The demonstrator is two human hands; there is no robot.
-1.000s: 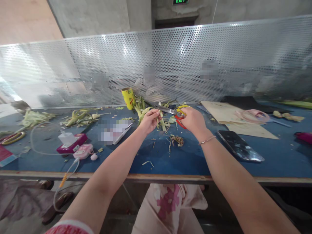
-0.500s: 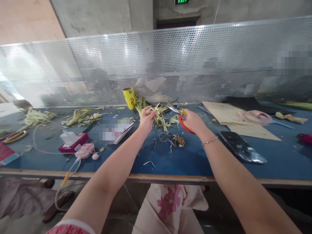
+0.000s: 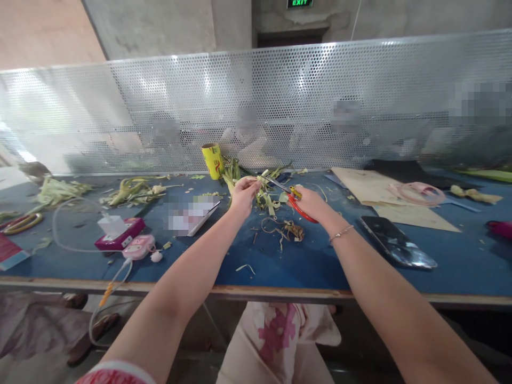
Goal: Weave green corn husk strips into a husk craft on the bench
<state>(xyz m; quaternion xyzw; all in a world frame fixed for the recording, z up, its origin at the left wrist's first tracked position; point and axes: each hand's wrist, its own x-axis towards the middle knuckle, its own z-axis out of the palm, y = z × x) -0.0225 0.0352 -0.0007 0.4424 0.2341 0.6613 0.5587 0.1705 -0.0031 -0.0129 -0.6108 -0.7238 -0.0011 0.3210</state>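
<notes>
Gripping scissors (image 3: 285, 189) in head view: right hand (image 3: 309, 202) closed round red-yellow handles, blades pointing far left, near left hand (image 3: 244, 194). Left fingers bunched beside pale-green strips (image 3: 267, 201), can't tell if holding any. Strips mid-table; yellow roll (image 3: 213, 161) far left, phone (image 3: 394, 241) near right.

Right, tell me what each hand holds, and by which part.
The right hand holds scissors by the red-and-yellow handles. The left hand is beside pale green strips; whether it holds one cannot be told.
</notes>
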